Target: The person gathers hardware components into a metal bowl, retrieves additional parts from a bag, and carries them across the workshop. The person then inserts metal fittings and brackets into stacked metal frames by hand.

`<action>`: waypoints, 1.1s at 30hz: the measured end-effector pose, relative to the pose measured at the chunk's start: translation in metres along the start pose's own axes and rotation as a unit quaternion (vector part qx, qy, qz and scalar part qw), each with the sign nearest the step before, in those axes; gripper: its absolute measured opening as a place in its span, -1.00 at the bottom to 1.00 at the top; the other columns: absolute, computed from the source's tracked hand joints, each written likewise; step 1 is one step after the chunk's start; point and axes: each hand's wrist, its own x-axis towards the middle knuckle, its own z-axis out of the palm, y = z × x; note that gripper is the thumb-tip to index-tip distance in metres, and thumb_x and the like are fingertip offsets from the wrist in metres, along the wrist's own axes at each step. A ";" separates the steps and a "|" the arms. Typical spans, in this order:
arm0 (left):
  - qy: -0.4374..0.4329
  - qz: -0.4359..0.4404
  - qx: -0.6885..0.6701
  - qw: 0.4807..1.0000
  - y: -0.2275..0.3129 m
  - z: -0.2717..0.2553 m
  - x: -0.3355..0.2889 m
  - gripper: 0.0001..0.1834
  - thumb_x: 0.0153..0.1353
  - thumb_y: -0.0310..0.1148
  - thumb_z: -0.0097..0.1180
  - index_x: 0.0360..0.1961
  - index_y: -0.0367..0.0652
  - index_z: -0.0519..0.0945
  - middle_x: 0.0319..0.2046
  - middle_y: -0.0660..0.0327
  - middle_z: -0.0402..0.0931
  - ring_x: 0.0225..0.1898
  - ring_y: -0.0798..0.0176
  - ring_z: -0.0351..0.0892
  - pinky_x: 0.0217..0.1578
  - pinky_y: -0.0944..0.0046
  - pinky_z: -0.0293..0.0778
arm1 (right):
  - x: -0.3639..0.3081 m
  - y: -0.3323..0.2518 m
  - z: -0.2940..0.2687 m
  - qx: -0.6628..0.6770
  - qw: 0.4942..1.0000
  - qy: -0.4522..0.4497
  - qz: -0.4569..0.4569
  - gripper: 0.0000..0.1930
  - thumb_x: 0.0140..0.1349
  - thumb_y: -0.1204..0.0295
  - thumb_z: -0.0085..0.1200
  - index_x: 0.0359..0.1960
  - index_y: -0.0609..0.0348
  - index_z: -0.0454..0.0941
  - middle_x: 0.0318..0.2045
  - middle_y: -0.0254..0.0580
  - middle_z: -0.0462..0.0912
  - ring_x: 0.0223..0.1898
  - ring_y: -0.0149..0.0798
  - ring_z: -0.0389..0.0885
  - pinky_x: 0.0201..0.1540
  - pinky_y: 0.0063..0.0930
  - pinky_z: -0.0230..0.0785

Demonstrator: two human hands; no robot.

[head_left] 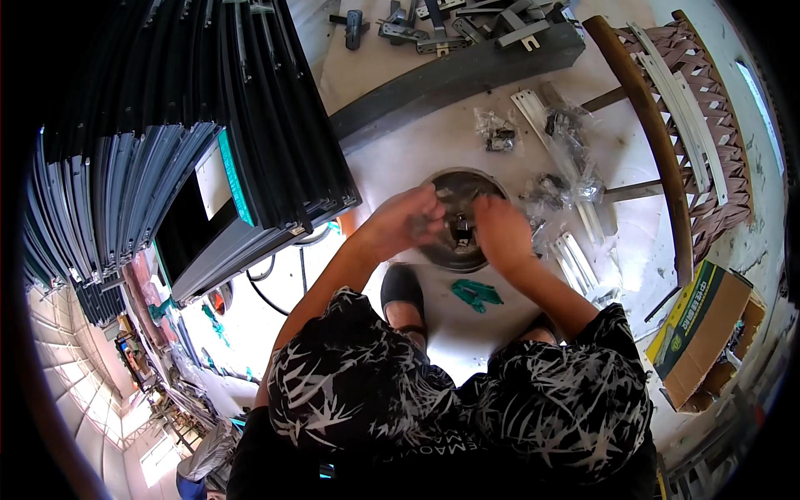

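Between my feet and the grey beam, a round metal bowl (450, 267) rests on the floor with small metal parts (461, 227) inside. My left hand (407, 222) is at the bowl's left rim, its fingers curled round something greyish and blurred that I cannot make out. Over the right side of the bowl, my right hand (503, 236) points its bent fingers down and inward. Its back covers most of the fingers, so whatever they pinch is hidden. The hands are apart, with the middle of the bowl visible between them.
Black and grey metal profiles (275, 125) are stacked at left. Beyond the bowl lies a thick grey beam (458, 83), with metal brackets (442, 42) behind it. Bagged parts (500, 137), white strips (575, 262), a woven chair (658, 142) and a cardboard box (700, 333) are at right. Green gloves (476, 293) lie nearby.
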 end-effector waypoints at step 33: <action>0.171 0.132 0.371 0.903 0.085 0.125 -0.125 -0.86 0.14 -0.38 0.00 -0.48 -0.23 0.42 -0.63 0.31 0.36 -0.71 0.60 0.13 -0.71 0.57 0.01 | -0.159 0.134 -0.047 0.119 0.978 -0.047 0.166 -0.80 0.05 0.38 0.01 -0.37 0.24 0.34 -0.50 0.09 0.46 -0.42 0.13 0.45 -0.38 -0.09 0.29</action>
